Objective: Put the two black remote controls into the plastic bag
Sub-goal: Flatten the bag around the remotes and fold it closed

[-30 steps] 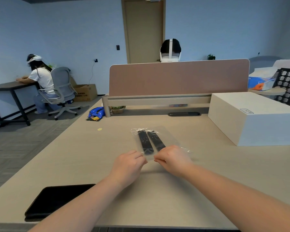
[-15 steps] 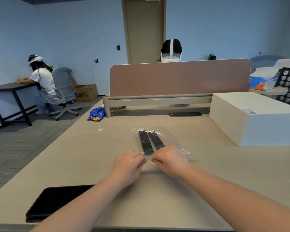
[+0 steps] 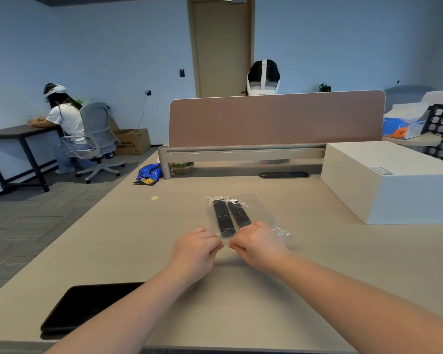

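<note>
Two slim black remote controls, the left one and the right one, lie side by side inside a clear plastic bag flat on the beige desk. My left hand and my right hand meet at the bag's near end, fingers pinched on the plastic edge. The near tip of the right remote is hidden behind my right hand.
A white box stands at the right. A black tablet lies at the near left edge. A pink divider panel closes the desk's far side. A blue packet lies at the far left. A person sits at another table.
Both hands stay pinched at the bag's near end, shifted very slightly; the bag and remotes lie where they were.
</note>
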Available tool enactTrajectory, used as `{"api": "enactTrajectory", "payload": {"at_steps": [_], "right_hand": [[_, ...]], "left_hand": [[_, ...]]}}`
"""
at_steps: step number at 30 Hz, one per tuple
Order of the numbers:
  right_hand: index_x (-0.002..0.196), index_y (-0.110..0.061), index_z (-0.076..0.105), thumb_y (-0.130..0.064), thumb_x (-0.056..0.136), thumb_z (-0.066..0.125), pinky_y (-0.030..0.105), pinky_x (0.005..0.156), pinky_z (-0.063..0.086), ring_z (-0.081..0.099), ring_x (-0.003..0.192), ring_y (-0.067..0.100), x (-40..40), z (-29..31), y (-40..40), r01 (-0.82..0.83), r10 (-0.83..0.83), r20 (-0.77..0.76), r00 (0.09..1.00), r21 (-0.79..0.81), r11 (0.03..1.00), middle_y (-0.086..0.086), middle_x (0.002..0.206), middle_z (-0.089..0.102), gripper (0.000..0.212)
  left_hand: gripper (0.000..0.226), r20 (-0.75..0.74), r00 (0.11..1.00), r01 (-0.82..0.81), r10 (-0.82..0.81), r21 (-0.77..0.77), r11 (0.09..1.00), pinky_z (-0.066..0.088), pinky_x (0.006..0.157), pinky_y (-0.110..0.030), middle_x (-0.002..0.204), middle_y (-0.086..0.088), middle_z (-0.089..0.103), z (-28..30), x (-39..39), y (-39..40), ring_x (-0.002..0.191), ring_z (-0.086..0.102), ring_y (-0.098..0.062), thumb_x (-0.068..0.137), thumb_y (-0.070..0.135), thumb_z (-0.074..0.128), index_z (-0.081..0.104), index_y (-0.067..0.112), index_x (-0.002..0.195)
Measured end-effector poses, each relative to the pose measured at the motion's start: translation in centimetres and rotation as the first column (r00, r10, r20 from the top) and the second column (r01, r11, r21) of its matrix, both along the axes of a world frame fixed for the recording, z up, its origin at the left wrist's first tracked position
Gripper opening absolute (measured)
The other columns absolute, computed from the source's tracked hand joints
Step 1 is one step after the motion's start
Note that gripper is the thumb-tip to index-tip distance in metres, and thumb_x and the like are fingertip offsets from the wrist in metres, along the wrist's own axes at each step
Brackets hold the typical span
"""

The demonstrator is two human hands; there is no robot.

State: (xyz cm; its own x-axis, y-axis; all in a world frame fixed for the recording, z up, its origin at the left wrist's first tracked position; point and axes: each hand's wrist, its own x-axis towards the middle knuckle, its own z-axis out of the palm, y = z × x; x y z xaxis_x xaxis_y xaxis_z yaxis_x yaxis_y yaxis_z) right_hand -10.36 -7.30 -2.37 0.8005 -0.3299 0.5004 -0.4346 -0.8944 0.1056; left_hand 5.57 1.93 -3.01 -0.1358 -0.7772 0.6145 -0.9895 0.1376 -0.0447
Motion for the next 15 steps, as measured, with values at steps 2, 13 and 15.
{"api": "enactTrajectory", "payload": {"at_steps": [2,13,15], "right_hand": [[0.057,-0.027,0.066,-0.036,0.08,0.035,0.02,0.055,0.05,0.063,0.054,0.013,0.25,0.1,0.08,-0.013,0.013,0.008,1.0,-0.024,1.0,-0.008,0.053,0.065,0.04],[0.055,-0.022,0.063,-0.022,0.072,0.066,0.022,0.054,0.05,0.06,0.051,0.018,0.52,-0.31,0.52,-0.041,0.04,-0.015,0.999,-0.058,0.998,-0.005,0.051,0.063,0.017],[0.055,-0.023,0.061,-0.02,0.068,0.071,0.022,0.055,0.05,0.06,0.051,0.017,0.37,-0.55,0.32,-0.047,0.044,-0.039,0.998,-0.084,0.995,-0.005,0.051,0.063,0.017]], "left_hand": [[0.026,-0.017,1.0,-0.005,0.005,0.001,1.0,0.044,0.042,-0.015,0.063,0.015,0.069,0.08,0.15,-0.02,0.062,0.063,-0.012,0.077,0.03,0.046,0.069,0.026,0.065],[0.026,-0.03,0.997,0.067,-0.067,0.006,0.998,0.045,0.044,-0.015,0.066,0.015,0.07,0.08,0.58,0.09,0.061,0.063,-0.013,0.08,0.03,0.048,0.07,0.026,0.067],[0.026,-0.003,0.997,0.078,-0.078,0.016,0.997,0.046,0.044,-0.015,0.065,0.015,0.07,0.1,0.66,-0.04,0.061,0.064,-0.013,0.08,0.03,0.048,0.07,0.026,0.066]]}}
